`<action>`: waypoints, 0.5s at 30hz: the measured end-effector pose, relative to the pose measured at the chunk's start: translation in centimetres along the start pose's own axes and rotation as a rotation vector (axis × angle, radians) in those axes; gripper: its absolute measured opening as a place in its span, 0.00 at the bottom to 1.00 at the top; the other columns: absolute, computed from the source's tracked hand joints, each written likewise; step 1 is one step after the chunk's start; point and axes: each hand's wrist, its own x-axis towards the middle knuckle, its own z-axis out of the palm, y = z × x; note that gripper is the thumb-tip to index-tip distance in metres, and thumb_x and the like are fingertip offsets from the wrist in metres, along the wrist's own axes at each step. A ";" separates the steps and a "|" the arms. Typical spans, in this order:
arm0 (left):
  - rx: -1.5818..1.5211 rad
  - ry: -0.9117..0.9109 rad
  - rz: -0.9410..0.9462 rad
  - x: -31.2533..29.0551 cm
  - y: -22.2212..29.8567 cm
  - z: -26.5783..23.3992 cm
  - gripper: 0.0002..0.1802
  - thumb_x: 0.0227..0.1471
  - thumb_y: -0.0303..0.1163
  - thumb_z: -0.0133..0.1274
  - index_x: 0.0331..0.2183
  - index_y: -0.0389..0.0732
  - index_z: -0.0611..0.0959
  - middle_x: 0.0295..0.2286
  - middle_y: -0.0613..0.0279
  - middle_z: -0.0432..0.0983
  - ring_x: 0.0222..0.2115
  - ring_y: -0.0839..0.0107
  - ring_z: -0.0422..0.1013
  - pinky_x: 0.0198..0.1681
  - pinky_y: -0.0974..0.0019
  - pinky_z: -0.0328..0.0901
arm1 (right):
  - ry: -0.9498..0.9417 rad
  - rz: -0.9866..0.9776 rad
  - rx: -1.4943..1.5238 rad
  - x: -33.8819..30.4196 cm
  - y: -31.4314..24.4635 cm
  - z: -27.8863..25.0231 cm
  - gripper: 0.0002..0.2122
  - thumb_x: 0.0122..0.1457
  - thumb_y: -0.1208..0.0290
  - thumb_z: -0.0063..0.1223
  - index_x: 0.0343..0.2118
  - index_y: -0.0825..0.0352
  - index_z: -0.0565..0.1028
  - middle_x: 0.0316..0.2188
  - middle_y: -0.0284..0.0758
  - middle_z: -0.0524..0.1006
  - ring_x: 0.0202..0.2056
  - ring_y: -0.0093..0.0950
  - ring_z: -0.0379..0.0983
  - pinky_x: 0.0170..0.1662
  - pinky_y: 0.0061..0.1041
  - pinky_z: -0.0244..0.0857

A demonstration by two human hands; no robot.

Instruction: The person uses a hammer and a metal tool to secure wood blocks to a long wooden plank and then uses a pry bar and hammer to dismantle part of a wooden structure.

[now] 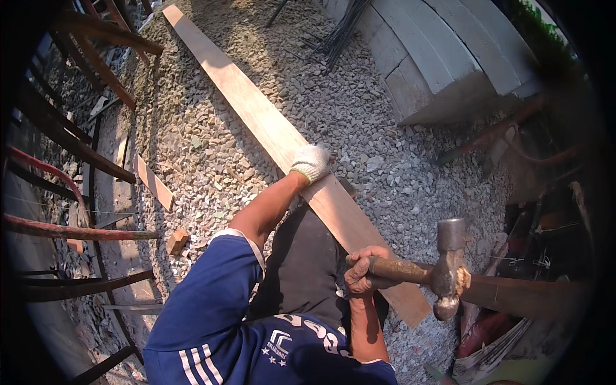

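Observation:
A long, pale wooden plank [256, 115] runs slantwise over the gravel, from the far left to near my body at the right. My left hand [311, 162], in a white knitted glove, is closed over the plank around its middle; its fingertips are hidden at the far edge. My bare right hand [367, 271] grips a hammer [410, 271] by its wooden handle, above the plank's near end. The steel hammer head points up and down, with splintered, yellowish wood at the eye. My dark trouser leg is partly under the plank.
Grey concrete blocks [443, 58] are stacked at the far right, beside a bundle of thin metal rods [343, 35]. Rusty metal bars [77, 234] jut in from the left. A short board [154, 183] and a small wood block [177, 241] lie on the gravel [218, 154].

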 end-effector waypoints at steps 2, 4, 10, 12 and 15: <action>-0.009 -0.050 -0.027 0.0 0.6 -0.4 0.14 0.52 0.40 0.54 0.36 0.48 0.90 0.34 0.47 0.84 0.37 0.49 0.80 0.40 0.49 0.73 | -0.191 0.104 -0.392 -2.2 3.4 0.4 0.21 0.65 0.67 0.56 0.58 0.70 0.68 0.38 0.50 0.78 0.38 0.44 0.79 0.42 0.35 0.73; -0.006 -0.053 -0.023 -0.2 1.0 -0.9 0.14 0.52 0.40 0.54 0.37 0.48 0.90 0.34 0.47 0.84 0.37 0.49 0.80 0.40 0.49 0.73 | -0.413 0.231 -0.494 -0.7 3.6 1.0 0.31 0.64 0.74 0.52 0.70 0.62 0.58 0.51 0.64 0.74 0.51 0.61 0.72 0.52 0.44 0.70; 0.016 -0.036 -0.037 -0.4 -0.3 -0.3 0.15 0.53 0.41 0.54 0.37 0.46 0.90 0.35 0.46 0.83 0.38 0.49 0.80 0.40 0.49 0.73 | -0.217 0.020 -0.244 3.9 -3.1 0.1 0.31 0.66 0.77 0.49 0.71 0.61 0.55 0.33 0.45 0.76 0.31 0.35 0.72 0.38 0.29 0.71; 0.001 -0.062 -0.061 -0.5 0.0 -0.9 0.16 0.54 0.42 0.54 0.37 0.46 0.90 0.35 0.46 0.84 0.38 0.49 0.80 0.40 0.48 0.73 | -0.114 -0.145 -0.128 4.1 -3.9 0.0 0.32 0.67 0.75 0.49 0.72 0.57 0.53 0.27 0.35 0.74 0.25 0.22 0.70 0.31 0.21 0.70; 0.005 -0.056 -0.058 0.0 0.4 -0.4 0.15 0.54 0.42 0.54 0.37 0.46 0.90 0.35 0.46 0.84 0.38 0.50 0.80 0.40 0.49 0.73 | -0.023 -0.281 -0.112 1.4 -1.4 0.2 0.31 0.67 0.71 0.53 0.71 0.53 0.56 0.31 0.37 0.74 0.27 0.26 0.72 0.31 0.23 0.71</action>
